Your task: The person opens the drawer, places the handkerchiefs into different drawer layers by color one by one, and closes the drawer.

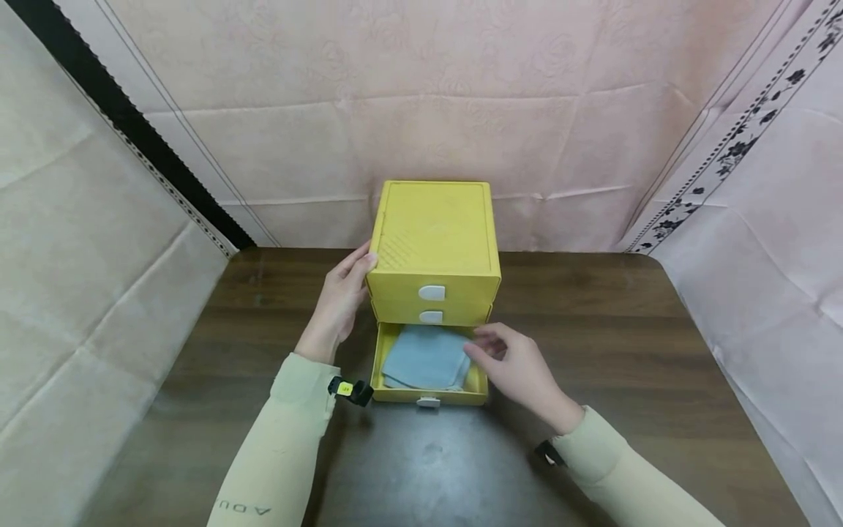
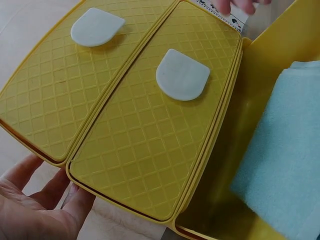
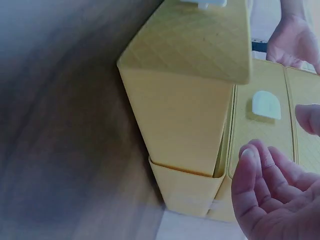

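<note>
A small yellow chest of drawers (image 1: 435, 227) stands on the table with its bottom drawer (image 1: 408, 397) pulled out. Inside that drawer lies a folded light-blue cloth (image 1: 424, 357), seen also in the left wrist view as a fuzzy towel-like cloth (image 2: 285, 155). The two upper drawers are closed, each with a white tab handle (image 2: 183, 75). My left hand (image 1: 339, 296) rests its fingers against the left side of the chest. By the pulled-out drawer's right edge hovers my right hand (image 1: 516, 366), fingers loosely bent, with nothing between thumb and fingertips (image 3: 247, 155).
The dark wooden table (image 1: 593, 315) spreads out around the chest. Pale cloth sheets (image 1: 276, 146) hang behind it and at both sides. A black band (image 1: 132, 110) runs along the left sheet, and a floral border (image 1: 731, 154) along the right one.
</note>
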`<state>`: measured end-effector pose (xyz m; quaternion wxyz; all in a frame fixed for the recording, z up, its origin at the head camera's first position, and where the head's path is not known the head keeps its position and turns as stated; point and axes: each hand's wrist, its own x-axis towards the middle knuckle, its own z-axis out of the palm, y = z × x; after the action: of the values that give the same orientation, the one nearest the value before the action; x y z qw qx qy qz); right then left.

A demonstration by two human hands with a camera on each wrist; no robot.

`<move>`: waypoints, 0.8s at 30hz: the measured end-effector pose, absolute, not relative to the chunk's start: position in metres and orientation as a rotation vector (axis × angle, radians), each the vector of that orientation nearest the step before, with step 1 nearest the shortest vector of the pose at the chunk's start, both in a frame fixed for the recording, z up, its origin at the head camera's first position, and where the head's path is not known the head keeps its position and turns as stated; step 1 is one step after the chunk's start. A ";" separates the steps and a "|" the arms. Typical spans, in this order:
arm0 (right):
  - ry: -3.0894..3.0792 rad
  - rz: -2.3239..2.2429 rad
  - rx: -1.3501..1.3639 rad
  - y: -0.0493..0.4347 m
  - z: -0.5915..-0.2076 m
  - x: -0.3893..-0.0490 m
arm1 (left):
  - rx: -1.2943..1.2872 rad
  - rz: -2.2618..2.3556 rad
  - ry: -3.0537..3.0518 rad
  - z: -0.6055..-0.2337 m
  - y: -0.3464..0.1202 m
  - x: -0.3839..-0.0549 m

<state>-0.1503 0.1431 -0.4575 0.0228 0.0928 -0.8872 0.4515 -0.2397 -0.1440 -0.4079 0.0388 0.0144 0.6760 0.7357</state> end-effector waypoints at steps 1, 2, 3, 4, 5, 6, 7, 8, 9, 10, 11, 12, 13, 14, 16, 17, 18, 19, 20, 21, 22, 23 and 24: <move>-2.758 1.425 0.258 0.145 -0.457 -0.148 | 0.050 2.255 2.074 -0.408 -0.144 -0.240; -2.770 1.450 0.228 0.146 -0.456 -0.145 | 0.051 2.258 2.073 -0.408 -0.144 -0.240; -2.781 1.477 0.197 0.147 -0.455 -0.142 | 0.055 2.259 2.072 -0.409 -0.144 -0.240; -2.794 1.495 0.168 0.148 -0.455 -0.140 | 0.055 2.263 2.070 -0.409 -0.143 -0.240; -2.804 1.514 0.141 0.149 -0.454 -0.137 | 0.055 2.266 2.068 -0.409 -0.143 -0.240; -2.811 1.528 0.125 0.149 -0.454 -0.134 | 0.055 2.265 2.068 -0.410 -0.143 -0.240; -2.815 1.538 0.115 0.150 -0.454 -0.131 | 0.054 2.266 2.068 -0.410 -0.143 -0.240; -2.818 1.549 0.106 0.150 -0.454 -0.129 | 0.053 2.269 2.065 -0.410 -0.143 -0.240; -2.819 1.559 0.098 0.150 -0.454 -0.126 | 0.054 2.268 2.064 -0.410 -0.143 -0.240; -2.824 1.561 0.092 0.150 -0.455 -0.123 | 0.050 2.267 2.064 -0.410 -0.143 -0.240; -2.823 1.573 0.094 0.149 -0.455 -0.121 | 0.047 2.263 2.067 -0.410 -0.144 -0.240; -2.823 1.580 0.099 0.149 -0.455 -0.118 | 0.044 2.260 2.069 -0.410 -0.144 -0.240; -2.826 1.588 0.102 0.148 -0.455 -0.116 | 0.041 2.257 2.072 -0.409 -0.144 -0.240; -2.830 1.600 0.105 0.146 -0.455 -0.113 | 0.038 2.254 2.074 -0.410 -0.144 -0.240; -2.839 1.623 0.123 0.143 -0.455 -0.106 | 0.036 2.249 2.079 -0.410 -0.145 -0.240; -2.846 1.635 0.140 0.141 -0.455 -0.103 | 0.037 2.248 2.080 -0.410 -0.145 -0.240; -2.855 1.649 0.161 0.139 -0.456 -0.100 | 0.039 2.248 2.081 -0.411 -0.145 -0.241; -2.864 1.664 0.181 0.137 -0.457 -0.098 | 0.043 2.248 2.081 -0.411 -0.145 -0.241; -2.872 1.682 0.203 0.134 -0.458 -0.095 | 0.047 2.251 2.079 -0.412 -0.145 -0.242; -2.882 1.697 0.224 0.132 -0.460 -0.093 | 0.050 2.254 2.079 -0.412 -0.145 -0.242; -2.891 1.712 0.247 0.129 -0.461 -0.091 | 0.048 2.254 2.080 -0.413 -0.144 -0.242; -2.897 1.731 0.266 0.127 -0.463 -0.090 | 0.048 2.253 2.081 -0.413 -0.144 -0.242; -2.900 1.752 0.284 0.125 -0.465 -0.088 | 0.049 2.253 2.080 -0.413 -0.144 -0.242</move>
<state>-0.0884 0.1246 -0.4655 -0.1288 0.0829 -0.8459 0.5109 -0.2423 -0.1441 -0.4130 0.0373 0.0160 0.6777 0.7342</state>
